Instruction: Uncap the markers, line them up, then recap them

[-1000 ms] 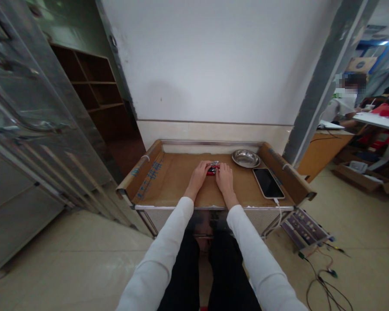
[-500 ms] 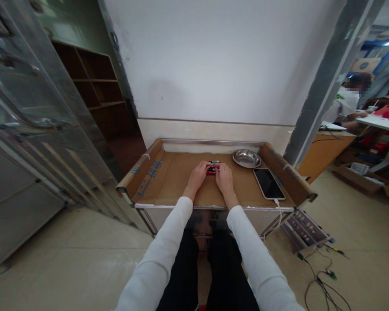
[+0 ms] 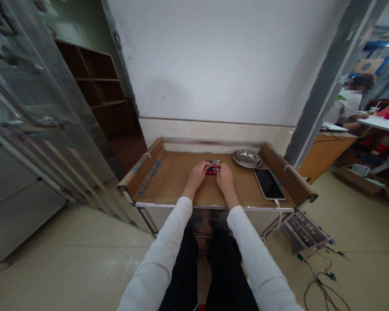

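Note:
Several small red, black and silver rod-like pieces lie side by side near the middle of the cardboard-lined cart top; they are too small to tell their kind. My left hand is closed with its fingertips at their left end. At the right end, my right hand is closed in the same way, facing the left. Both hands rest low over the cardboard, and the fingers partly cover the pieces. Behind the fingertips, a black and silver piece shows.
A round steel bowl sits at the back right of the cart. In front of it lies a phone with a white cable. Rolled cardboard edges border the sides. A metal device with loose wires is on the floor at right.
The hands stay at almost the same place, with the fingertips shifted very slightly about the red pieces. The whole view has tilted a little.

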`<act>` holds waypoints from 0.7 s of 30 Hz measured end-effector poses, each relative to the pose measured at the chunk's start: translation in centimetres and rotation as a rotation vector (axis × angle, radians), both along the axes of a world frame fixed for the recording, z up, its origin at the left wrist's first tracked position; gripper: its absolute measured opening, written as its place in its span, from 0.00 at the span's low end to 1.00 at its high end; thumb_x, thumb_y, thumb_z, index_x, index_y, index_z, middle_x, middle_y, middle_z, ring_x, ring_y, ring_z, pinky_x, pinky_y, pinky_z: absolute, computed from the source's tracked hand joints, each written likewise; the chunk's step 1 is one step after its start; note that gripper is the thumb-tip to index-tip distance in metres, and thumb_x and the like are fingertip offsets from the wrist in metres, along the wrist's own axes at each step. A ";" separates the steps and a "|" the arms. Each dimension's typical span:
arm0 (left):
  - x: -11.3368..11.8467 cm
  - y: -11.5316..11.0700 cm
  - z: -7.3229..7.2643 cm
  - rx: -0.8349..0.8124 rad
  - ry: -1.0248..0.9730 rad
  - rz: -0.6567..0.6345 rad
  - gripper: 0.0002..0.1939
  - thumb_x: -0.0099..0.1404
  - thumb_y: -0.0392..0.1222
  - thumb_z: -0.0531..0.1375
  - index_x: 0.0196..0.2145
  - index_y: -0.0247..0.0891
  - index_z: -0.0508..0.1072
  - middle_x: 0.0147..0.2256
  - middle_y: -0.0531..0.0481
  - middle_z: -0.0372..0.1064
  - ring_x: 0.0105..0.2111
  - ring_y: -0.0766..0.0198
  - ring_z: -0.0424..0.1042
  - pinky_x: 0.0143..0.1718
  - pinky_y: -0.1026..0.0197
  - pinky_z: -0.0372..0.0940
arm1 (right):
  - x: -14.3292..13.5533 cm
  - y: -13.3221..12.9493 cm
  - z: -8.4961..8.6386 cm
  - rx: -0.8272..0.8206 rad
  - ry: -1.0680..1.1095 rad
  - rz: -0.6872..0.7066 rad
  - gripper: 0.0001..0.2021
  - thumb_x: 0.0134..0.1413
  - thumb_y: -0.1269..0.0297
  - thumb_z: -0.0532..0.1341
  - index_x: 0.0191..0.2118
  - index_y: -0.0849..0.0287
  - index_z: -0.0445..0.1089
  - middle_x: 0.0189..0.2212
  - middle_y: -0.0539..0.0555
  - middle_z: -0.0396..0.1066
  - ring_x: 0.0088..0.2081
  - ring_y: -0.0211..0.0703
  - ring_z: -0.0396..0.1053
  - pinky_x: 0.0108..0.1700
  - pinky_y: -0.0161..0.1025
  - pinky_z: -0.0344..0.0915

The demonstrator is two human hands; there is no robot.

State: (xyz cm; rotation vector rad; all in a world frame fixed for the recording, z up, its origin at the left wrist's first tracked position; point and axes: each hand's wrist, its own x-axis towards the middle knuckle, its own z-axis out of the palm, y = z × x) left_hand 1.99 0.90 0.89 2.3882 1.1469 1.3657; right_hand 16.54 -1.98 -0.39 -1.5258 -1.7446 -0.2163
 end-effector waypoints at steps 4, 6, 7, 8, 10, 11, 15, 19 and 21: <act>0.1 0.2 -0.1 -0.064 -0.056 -0.056 0.07 0.69 0.37 0.52 0.40 0.39 0.69 0.40 0.48 0.72 0.43 0.63 0.72 0.48 0.60 0.65 | 0.0 0.1 -0.2 -0.019 -0.001 0.057 0.11 0.64 0.70 0.46 0.43 0.62 0.65 0.41 0.60 0.70 0.42 0.46 0.66 0.44 0.41 0.60; 0.1 0.2 -0.1 -0.093 -0.085 -0.101 0.06 0.68 0.36 0.52 0.40 0.39 0.68 0.40 0.48 0.72 0.42 0.64 0.72 0.47 0.60 0.66 | 0.0 0.2 -0.2 -0.020 0.007 0.116 0.11 0.64 0.70 0.47 0.42 0.61 0.65 0.40 0.60 0.70 0.42 0.46 0.67 0.45 0.41 0.61; 0.1 0.3 -0.1 -0.105 -0.104 -0.116 0.05 0.68 0.36 0.53 0.40 0.39 0.67 0.39 0.48 0.72 0.42 0.64 0.72 0.47 0.60 0.66 | 0.0 0.2 -0.3 -0.019 0.013 0.151 0.11 0.64 0.70 0.47 0.42 0.60 0.65 0.40 0.59 0.71 0.43 0.46 0.67 0.46 0.41 0.62; 0.1 0.3 -0.2 -0.118 -0.125 -0.123 0.05 0.67 0.36 0.54 0.41 0.38 0.67 0.39 0.48 0.72 0.41 0.65 0.73 0.46 0.61 0.66 | 0.0 0.2 -0.3 -0.020 0.020 0.187 0.10 0.63 0.70 0.47 0.43 0.60 0.65 0.40 0.59 0.71 0.43 0.46 0.67 0.46 0.41 0.62; 0.2 0.4 -0.3 -0.140 -0.165 -0.119 0.07 0.65 0.35 0.56 0.42 0.38 0.65 0.38 0.49 0.71 0.38 0.66 0.73 0.44 0.61 0.67 | -0.1 0.2 -0.3 -0.034 0.035 0.246 0.10 0.62 0.70 0.48 0.43 0.59 0.65 0.40 0.59 0.71 0.43 0.45 0.68 0.46 0.40 0.63; 0.3 0.4 -0.4 -0.149 -0.176 -0.116 0.08 0.64 0.34 0.56 0.42 0.38 0.64 0.37 0.49 0.71 0.37 0.66 0.73 0.43 0.61 0.68 | -0.1 0.1 -0.4 -0.045 0.043 0.263 0.10 0.61 0.70 0.49 0.43 0.59 0.65 0.39 0.58 0.71 0.42 0.45 0.68 0.45 0.40 0.64; 0.5 0.6 -0.8 -0.153 -0.173 -0.139 0.11 0.62 0.31 0.56 0.42 0.38 0.62 0.35 0.50 0.70 0.35 0.66 0.73 0.41 0.61 0.68 | 0.0 0.1 -0.4 -0.071 0.063 0.276 0.09 0.60 0.69 0.51 0.42 0.58 0.66 0.37 0.57 0.71 0.39 0.44 0.69 0.43 0.39 0.64; 0.5 0.4 -0.7 -0.124 -0.158 -0.096 0.12 0.62 0.30 0.54 0.44 0.38 0.62 0.39 0.47 0.70 0.36 0.66 0.72 0.43 0.60 0.68 | -0.1 0.0 -0.2 -0.060 0.066 0.251 0.08 0.61 0.68 0.50 0.41 0.58 0.65 0.38 0.57 0.72 0.40 0.44 0.69 0.44 0.38 0.64; 0.5 0.0 -0.4 -0.114 -0.108 -0.058 0.13 0.62 0.30 0.53 0.45 0.38 0.63 0.42 0.45 0.70 0.39 0.64 0.72 0.45 0.58 0.68 | -0.2 0.0 0.0 -0.059 0.069 0.187 0.08 0.61 0.67 0.50 0.41 0.59 0.65 0.38 0.57 0.72 0.39 0.44 0.70 0.43 0.38 0.64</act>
